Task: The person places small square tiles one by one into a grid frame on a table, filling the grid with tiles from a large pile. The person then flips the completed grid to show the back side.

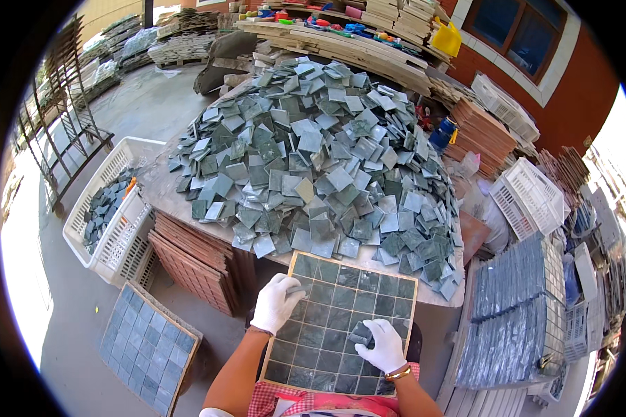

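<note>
On my lap rests a wood-edged tray (415, 292) with a grid of square grey-green stone tiles in its cells. My left hand (277, 304), in a white glove, is closed at the tray's left side, with a small stone tile (295, 288) between thumb and fingers. Over the lower right of the grid, my gloved right hand (384, 347) pinches a dark stone tile (360, 333), slightly tilted above the others. Just beyond the tray, a large heap of loose stone tiles (313, 153) covers the table (161, 191).
Left of me stand a tile-filled tray (146, 340), stacked reddish boards (191, 260) and a white crate (94, 257) holding tile pieces. On the right are wrapped tile stacks (511, 313), a white basket (528, 194) and a blue bottle (442, 134). A metal rack (62, 125) stands far left.
</note>
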`<state>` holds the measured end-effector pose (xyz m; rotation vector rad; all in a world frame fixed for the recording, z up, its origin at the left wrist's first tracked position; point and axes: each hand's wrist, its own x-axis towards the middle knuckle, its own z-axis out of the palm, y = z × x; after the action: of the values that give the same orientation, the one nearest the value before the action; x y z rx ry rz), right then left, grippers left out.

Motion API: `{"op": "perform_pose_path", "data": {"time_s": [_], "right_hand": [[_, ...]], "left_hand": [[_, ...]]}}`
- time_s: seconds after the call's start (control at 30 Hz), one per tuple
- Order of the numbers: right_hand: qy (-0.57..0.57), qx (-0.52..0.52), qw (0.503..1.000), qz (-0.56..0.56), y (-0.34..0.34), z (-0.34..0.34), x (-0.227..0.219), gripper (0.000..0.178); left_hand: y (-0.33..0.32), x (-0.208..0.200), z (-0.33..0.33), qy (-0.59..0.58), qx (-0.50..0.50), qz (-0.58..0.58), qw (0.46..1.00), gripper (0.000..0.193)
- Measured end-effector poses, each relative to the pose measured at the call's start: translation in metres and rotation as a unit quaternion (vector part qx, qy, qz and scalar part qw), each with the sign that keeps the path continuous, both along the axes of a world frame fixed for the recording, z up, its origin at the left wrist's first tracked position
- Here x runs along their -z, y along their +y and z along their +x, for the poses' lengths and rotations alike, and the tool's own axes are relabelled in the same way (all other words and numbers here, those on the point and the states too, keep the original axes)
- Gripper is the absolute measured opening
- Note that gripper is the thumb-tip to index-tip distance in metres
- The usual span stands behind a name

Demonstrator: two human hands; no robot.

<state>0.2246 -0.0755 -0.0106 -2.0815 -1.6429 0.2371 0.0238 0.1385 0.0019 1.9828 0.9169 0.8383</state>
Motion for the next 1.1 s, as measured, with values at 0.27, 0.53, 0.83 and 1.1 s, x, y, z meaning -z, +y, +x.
{"op": "perform_pose_path", "data": {"time_s": [0.27,0.53,0.83,1.1], "right_hand": [[0.097,-0.168,0.976,-0.099,0.001,-0.01,-0.016,0.056],[0.241,0.107,0.941,0.214,0.051,0.094,-0.022,0.083],[-0.115,0.099,0.988,0.031,0.119,0.011,0.019,0.094],[-0.092,-0.196,0.976,0.005,0.138,-0.09,0.02,0.081]], "left_hand": [[-0.038,-0.009,0.084,-0.053,0.105,-0.276,0.954,0.039],[0.002,-0.04,0.073,0.01,0.028,0.116,0.993,0.058],[-0.027,0.055,-0.01,-0.063,-0.005,-0.057,0.996,0.055],[-0.021,0.06,-0.006,-0.316,-0.123,-0.317,0.886,0.058]]}}
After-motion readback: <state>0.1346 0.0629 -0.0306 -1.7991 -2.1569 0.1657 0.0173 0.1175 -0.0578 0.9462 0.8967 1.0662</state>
